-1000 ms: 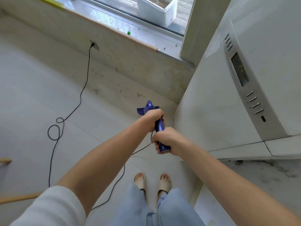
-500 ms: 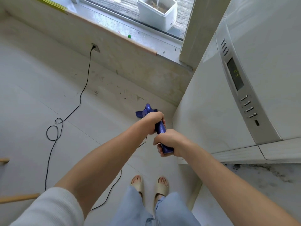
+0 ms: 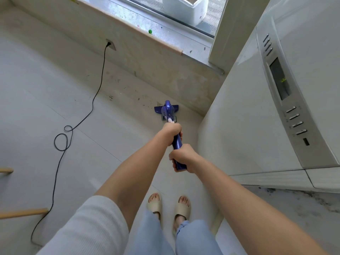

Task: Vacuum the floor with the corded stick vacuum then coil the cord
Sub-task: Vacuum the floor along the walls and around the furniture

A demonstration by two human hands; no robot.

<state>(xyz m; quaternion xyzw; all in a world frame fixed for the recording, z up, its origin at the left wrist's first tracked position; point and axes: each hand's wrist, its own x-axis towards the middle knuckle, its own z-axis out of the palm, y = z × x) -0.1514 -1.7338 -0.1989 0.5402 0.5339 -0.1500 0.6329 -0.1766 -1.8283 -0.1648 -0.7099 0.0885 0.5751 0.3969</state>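
A blue stick vacuum point(image 3: 167, 112) stands on the pale tiled floor with its head close to the low wall under the window. My left hand point(image 3: 172, 130) grips the blue handle higher up the stick, and my right hand point(image 3: 181, 158) grips the handle's end just below it. The black cord point(image 3: 95, 97) runs from a wall socket point(image 3: 110, 44) down across the floor, makes two small loops at the left, and trails toward the lower left edge.
A large white appliance point(image 3: 257, 107) with a button panel stands close on the right. Dirt specks lie on the floor along the low wall point(image 3: 165, 70). Wooden furniture legs point(image 3: 24, 212) poke in at the left. My feet in sandals point(image 3: 168, 207) stand below the handle.
The vacuum head has slid forward toward the low wall, and more of its blue body now shows beyond my left hand. Both hands keep their grip.
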